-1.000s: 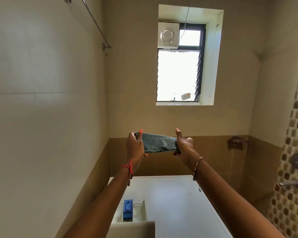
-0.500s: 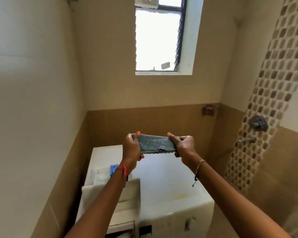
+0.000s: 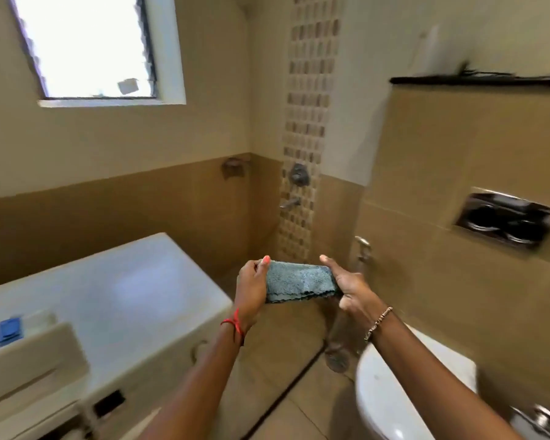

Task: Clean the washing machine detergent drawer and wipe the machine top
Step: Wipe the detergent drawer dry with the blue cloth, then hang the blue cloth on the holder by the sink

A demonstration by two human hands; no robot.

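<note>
At lower left the detergent drawer [image 3: 32,357] juts open from the washing machine [image 3: 124,296]. At centre, right of its top, left hand [image 3: 251,292] and right hand [image 3: 351,292] each pinch an end of a folded blue-grey cloth [image 3: 299,281], thumbs on top.

Fuzzy blue-grey terry cloth [image 3: 300,281], glossy white washing machine top [image 3: 115,290], smooth beige wall tiles [image 3: 458,160], shiny chrome tap [image 3: 290,203]

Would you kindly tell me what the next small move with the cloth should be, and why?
Probably bring the cloth left and down onto the washing machine top. The left hand and right hand hold the folded cloth by its ends in the air, right of the machine; the detergent drawer stands pulled out at its left.
</note>
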